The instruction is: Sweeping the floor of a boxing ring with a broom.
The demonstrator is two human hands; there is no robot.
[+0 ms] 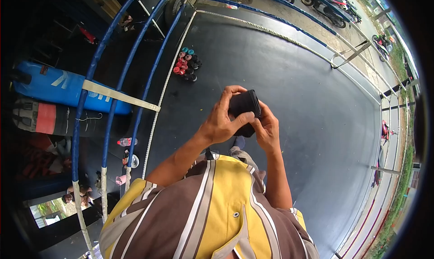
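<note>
A black folded bundle (244, 104), apparently of cloth or strap, is held up in front of my body between both hands. My left hand (222, 118) wraps its left side, fingers over the far top and thumb across the near face. On the right, my right hand (268, 126) grips the lower edge, its thumb close to the left thumb. A darker part of the bundle (245, 130) hangs below the thumbs. Most of my right fingers are hidden behind it. Underneath lies the dark mat floor (305, 130) of a boxing ring.
Several small coloured dumbbells (184, 65) stand on the mat near the left ropes. Blue-wrapped ropes (127, 65) and a white rope (268, 29) border the ring. Beyond the left ropes are a blue punching bag (67, 86) and a plastic bottle (127, 142). Motorcycles (322, 8) stand outside.
</note>
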